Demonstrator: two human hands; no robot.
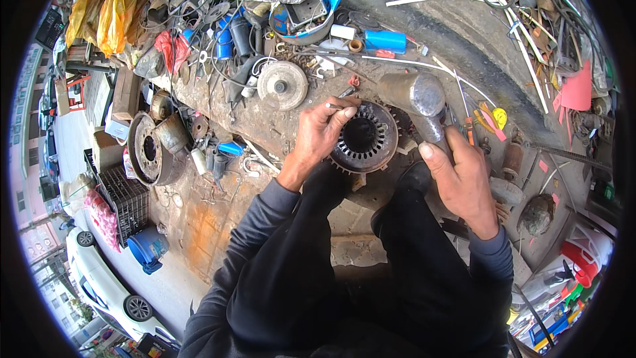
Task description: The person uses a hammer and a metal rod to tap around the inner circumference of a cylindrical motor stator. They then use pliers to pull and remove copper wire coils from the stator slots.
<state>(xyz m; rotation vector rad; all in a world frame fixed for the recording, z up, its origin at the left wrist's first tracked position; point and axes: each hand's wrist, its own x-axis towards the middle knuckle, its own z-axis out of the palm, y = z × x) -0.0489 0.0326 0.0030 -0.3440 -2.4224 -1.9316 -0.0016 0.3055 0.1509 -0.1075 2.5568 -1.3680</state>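
My left hand point(318, 129) is closed on a slim metal punch point(341, 107), which it holds at the upper left rim of a round slotted metal motor core point(377, 156). My right hand point(464, 179) grips a heavy hammer, its steel head point(414, 93) raised just above and right of the core. The core has a dark centre opening and sits between my feet on the dirty ground. A grey round metal disc point(281, 86) lies up and left of my left hand.
Wheel-like metal drum point(149, 162), wire crate point(132, 205) and blue bucket point(146, 245) are at left; a white car point(109, 285) stands beyond. Scrap, cables and a full tub point(301, 23) line the top. White strips point(530, 59), a stone-like lump point(536, 215) and red containers point(583, 258) are at right.
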